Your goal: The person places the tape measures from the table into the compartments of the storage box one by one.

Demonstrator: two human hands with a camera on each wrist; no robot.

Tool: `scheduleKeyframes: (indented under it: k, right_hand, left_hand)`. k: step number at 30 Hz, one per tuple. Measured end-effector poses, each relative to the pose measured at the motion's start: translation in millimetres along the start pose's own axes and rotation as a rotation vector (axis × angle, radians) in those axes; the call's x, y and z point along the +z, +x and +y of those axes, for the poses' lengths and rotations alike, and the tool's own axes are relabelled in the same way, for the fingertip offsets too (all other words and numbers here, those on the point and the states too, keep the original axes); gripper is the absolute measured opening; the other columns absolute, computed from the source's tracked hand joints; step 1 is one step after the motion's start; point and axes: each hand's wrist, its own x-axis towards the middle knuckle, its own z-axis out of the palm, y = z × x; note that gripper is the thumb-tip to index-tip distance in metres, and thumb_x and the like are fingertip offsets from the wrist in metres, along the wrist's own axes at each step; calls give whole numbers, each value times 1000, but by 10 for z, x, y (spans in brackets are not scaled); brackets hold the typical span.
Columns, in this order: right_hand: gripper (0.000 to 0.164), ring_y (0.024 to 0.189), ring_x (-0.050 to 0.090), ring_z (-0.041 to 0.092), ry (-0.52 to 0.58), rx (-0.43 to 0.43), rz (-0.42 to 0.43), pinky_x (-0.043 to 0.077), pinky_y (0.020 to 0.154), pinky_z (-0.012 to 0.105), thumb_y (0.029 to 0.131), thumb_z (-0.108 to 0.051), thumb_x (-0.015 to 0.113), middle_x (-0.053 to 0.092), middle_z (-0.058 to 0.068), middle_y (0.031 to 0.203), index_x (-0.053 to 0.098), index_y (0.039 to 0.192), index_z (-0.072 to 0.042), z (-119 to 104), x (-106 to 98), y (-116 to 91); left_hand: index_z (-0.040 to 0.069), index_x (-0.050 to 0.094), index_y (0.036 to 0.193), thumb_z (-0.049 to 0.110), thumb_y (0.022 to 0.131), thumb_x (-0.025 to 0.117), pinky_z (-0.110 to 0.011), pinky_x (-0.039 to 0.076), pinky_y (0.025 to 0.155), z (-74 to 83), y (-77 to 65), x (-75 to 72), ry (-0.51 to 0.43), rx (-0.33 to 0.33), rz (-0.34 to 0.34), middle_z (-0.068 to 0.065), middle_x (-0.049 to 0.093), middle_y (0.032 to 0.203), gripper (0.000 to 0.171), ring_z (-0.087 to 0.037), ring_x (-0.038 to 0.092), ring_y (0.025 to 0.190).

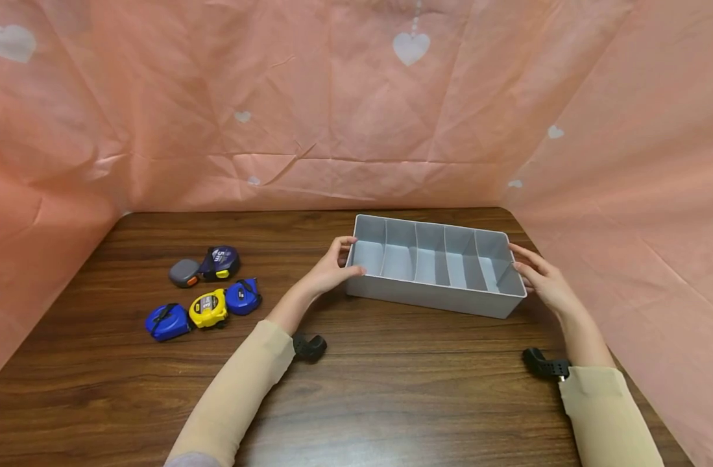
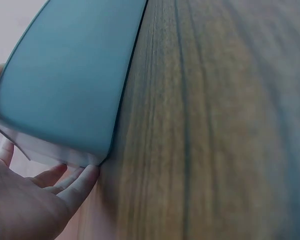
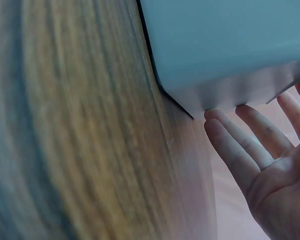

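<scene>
A long grey organizer box (image 1: 435, 295), its inside split by thin dividers, sits at the right of the table. My left hand (image 1: 331, 267) holds its left end, thumb over the near rim corner. In the left wrist view, the fingers (image 2: 77, 187) of that hand touch the end wall. My right hand (image 1: 545, 283) holds the opposite end, with a fingertip at the rim. Seen from the right wrist, the fingertips (image 3: 213, 116) meet the end wall low down, near the bottom edge. The box's compartments hold nothing.
At the left lie several tape measures: a grey one (image 1: 184, 273), a dark navy one (image 1: 220, 261), a yellow one (image 1: 207, 309) and blue ones (image 1: 167, 322). A pink cloth (image 1: 333, 104) with white hearts walls the wooden table (image 1: 391, 383) at the back and sides.
</scene>
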Motion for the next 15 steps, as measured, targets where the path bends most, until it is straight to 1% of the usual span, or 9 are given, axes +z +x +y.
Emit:
scheduleKeyframes:
  k: [11, 15]
  right_hand:
    - [48, 83, 65, 3, -84, 24, -8, 51, 63, 20, 100, -14, 51, 66, -17, 101, 43, 146, -22, -1, 52, 19]
    - [49, 86, 65, 4, -106, 29, -20, 52, 65, 21, 100, -15, 50, 64, -18, 103, 40, 148, -20, -8, 82, 30]
  left_hand:
    - [16, 32, 138, 13, 81, 73, -42, 42, 92, -5, -135, -42, 5, -18, 18, -14, 31, 142, 70, -31, 44, 122]
    - [15, 32, 137, 14, 81, 74, -42, 43, 92, -4, -181, -74, 8, -31, 23, -14, 31, 142, 70, -31, 45, 122]
